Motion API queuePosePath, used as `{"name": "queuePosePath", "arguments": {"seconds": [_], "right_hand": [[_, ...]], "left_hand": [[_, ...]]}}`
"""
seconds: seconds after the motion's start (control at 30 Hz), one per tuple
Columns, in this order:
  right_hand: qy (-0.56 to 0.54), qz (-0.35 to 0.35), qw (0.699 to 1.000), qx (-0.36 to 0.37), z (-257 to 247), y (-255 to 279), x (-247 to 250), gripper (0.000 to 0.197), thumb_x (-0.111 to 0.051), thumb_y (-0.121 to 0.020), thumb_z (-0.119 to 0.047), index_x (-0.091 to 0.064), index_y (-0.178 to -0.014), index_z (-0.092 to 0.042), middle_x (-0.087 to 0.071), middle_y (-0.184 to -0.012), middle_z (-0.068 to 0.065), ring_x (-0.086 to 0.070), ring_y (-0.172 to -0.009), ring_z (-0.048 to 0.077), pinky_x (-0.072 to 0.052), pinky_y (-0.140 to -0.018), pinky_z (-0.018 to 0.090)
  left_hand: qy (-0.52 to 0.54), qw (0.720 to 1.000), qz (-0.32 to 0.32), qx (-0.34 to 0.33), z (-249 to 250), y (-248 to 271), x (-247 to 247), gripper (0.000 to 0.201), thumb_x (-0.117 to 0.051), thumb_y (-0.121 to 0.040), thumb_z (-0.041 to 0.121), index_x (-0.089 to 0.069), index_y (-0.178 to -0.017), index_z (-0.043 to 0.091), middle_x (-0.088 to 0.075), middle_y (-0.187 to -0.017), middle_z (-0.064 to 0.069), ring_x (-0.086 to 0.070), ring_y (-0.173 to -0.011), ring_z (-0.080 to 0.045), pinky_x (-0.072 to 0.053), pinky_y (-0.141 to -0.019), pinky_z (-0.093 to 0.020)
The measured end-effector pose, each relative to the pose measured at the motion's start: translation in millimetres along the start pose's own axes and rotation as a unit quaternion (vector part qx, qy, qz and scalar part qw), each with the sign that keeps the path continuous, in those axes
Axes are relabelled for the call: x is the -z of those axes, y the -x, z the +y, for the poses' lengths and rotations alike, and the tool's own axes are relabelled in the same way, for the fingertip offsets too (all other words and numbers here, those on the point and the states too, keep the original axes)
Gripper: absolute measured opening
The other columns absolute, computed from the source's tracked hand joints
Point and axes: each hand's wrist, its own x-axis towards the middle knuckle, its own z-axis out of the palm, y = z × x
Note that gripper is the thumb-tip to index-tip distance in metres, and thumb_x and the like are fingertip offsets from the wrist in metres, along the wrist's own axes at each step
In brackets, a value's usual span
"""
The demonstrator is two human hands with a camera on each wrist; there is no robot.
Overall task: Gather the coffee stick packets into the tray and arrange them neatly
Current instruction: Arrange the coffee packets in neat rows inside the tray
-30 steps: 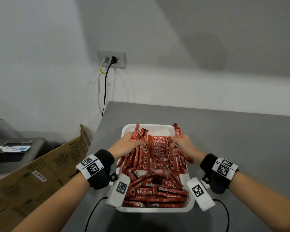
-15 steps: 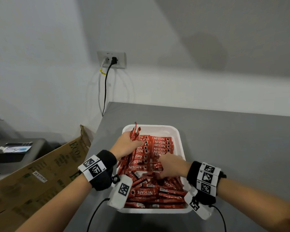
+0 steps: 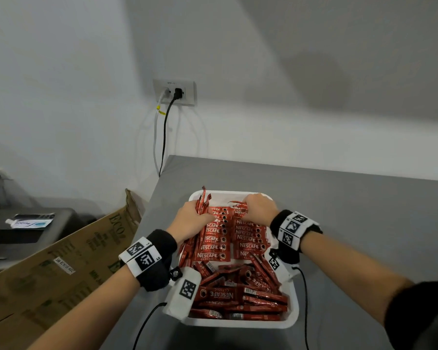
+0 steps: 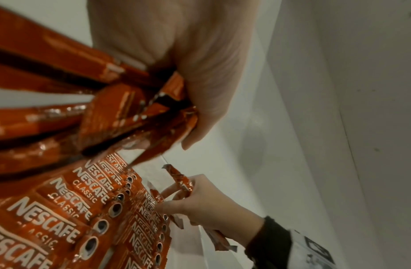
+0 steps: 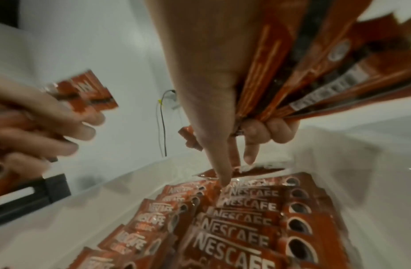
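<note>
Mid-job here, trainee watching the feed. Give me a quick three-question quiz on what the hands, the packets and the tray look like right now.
1. True or false: the left hand is empty.
2. Where in the white tray do loose, unsorted packets lie? A) far end B) near end C) outside it
3. Fill in: the right hand grips a bunch of packets at the tray's ____ end.

Key
1. False: it holds a bundle of packets.
2. B: the near end; the neat face-up rows fill the middle and far part.
3. Far.
</note>
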Motion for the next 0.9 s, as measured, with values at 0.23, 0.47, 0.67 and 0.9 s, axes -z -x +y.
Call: {"name": "queuePosePath", "arguments": {"seconds": [0.23,0.47,0.67,0.9], "right_hand": [[0.012,-0.009,1.0,-0.01,1.0,-10.3,-6.3,0.018,-0.06,-0.085,-0.023,-0.063,-0.095,-0.009,-0.065,-0.094,0.005,-0.061,-0.083,0.021,-0.045,-0.068,0.027],[0.019,-0.049,0.997,0.058,-4.3,-15.9,-0.2,0.022,-0.046,-0.091,-0.014,-0.062,-0.106,-0.012,-0.066,-0.107,0.005,-0.063,-0.097,0.022,-0.048,-0.079,0.028],[0.059,-0.076,0.99,0.104,-19.0,-22.4,-5.8,0.031,-0.046,-0.095,-0.011,-0.053,-0.125,-0.007,-0.051,-0.125,0.012,-0.053,-0.112,0.027,-0.041,-0.087,0.03],[-0.013,-0.08,0.992,0.098,-11.6,-17.1,7.7,0.035,-0.059,-0.091,-0.027,-0.055,-0.122,-0.013,-0.053,-0.123,0.007,-0.054,-0.111,0.023,-0.042,-0.092,0.03]], "left_hand": [[0.003,1.0,-0.003,-0.004,-2.2,-1.8,3.8,0.004,-0.06,-0.085,0.01,-0.06,-0.088,0.007,-0.064,-0.101,-0.029,-0.063,-0.093,-0.042,-0.051,-0.088,-0.051],[0.011,1.0,-0.011,-0.009,-2.2,-3.1,-0.8,0.012,-0.06,-0.086,0.009,-0.058,-0.076,0.017,-0.068,-0.096,-0.023,-0.067,-0.089,-0.035,-0.054,-0.086,-0.041],[0.009,1.0,0.003,-0.017,-3.7,-4.7,1.3,0.015,-0.061,-0.084,0.009,-0.057,-0.072,0.016,-0.066,-0.093,-0.027,-0.065,-0.088,-0.039,-0.052,-0.086,-0.046],[0.015,0.999,0.012,-0.029,-8.7,-7.2,2.9,0.005,-0.063,-0.084,0.012,-0.061,-0.087,0.008,-0.068,-0.095,-0.021,-0.067,-0.088,-0.034,-0.053,-0.087,-0.045]]}}
